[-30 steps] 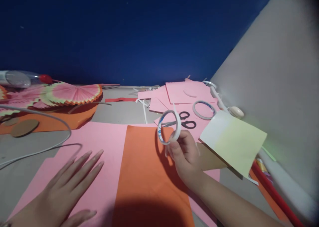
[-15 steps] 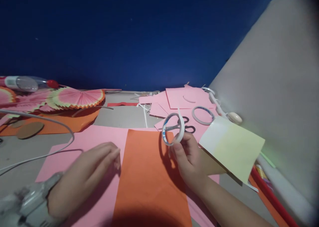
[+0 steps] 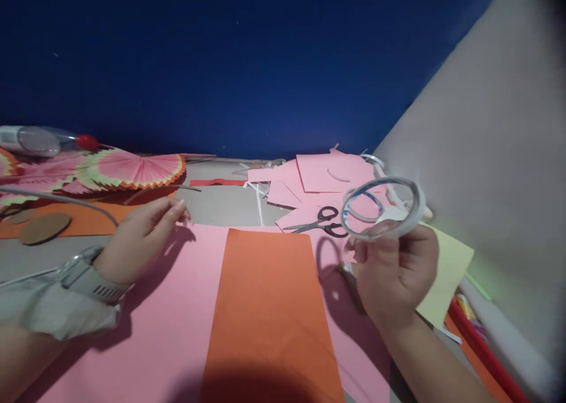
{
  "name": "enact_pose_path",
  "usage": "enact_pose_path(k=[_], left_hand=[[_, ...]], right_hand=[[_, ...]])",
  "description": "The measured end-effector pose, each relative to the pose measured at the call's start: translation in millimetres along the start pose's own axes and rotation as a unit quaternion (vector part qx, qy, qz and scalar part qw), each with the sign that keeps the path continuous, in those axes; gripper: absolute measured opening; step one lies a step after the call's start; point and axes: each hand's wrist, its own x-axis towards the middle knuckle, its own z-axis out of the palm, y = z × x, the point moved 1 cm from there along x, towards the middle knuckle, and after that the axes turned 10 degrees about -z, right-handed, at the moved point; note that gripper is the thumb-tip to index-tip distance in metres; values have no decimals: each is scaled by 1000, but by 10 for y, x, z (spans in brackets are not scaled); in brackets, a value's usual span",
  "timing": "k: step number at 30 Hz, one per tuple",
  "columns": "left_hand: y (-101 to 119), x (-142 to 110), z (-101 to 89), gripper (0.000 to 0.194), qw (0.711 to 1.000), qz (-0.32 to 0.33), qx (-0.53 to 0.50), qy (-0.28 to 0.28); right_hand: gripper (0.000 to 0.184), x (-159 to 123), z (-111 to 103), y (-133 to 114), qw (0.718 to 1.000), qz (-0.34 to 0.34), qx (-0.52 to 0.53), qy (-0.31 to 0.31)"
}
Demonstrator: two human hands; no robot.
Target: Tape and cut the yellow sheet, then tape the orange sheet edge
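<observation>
My right hand [image 3: 393,273] is closed on a roll of white tape [image 3: 409,221], held up over the right side of the sheets. Above the left part of a large pink paper sheet [image 3: 172,309] hovers my left hand [image 3: 145,232], its fingers pressed together; whether something small is pinched at the tips cannot be made out. An orange paper strip [image 3: 269,309] lies flat on the pink sheet between the hands. Scissors [image 3: 325,223] with dark handles rest just left of the tape roll, on pink paper scraps.
Pink cut pieces [image 3: 336,170] are piled at the back, with a pale yellow sheet [image 3: 451,267] on the right near the wall. Folded paper fans [image 3: 141,167], a clear bottle [image 3: 39,141] and a cardboard disc [image 3: 44,229] are at the left. A grey cable [image 3: 66,195] crosses there.
My right hand has moved right with the tape roll, away from the orange strip. My left hand has shifted left and farther back, its wrist now lifted.
</observation>
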Motion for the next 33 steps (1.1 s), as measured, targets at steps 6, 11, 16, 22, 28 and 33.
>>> enact_pose_path(k=[6, 11, 16, 22, 28, 33], left_hand=[[32, -98, 134, 38, 969, -54, -179, -160], [205, -265, 149, 40, 933, -97, -243, -246], [304, -283, 108, 42, 946, -92, -205, -233], [268, -299, 115, 40, 953, -54, -165, -248], [346, -377, 147, 41, 889, -129, -300, -322], [396, -390, 135, 49, 902, -131, -237, -336]], right_hand=[[6, -135, 30, 32, 997, -1, -34, -69], [11, -239, 37, 54, 989, -6, -44, -140], [10, -236, 18, 60, 985, -12, -88, -148], [15, -218, 17, 28, 967, -81, -147, -193], [19, -211, 4, 15, 953, -110, -152, -236], [20, -203, 1, 4, 948, -112, -150, -256]])
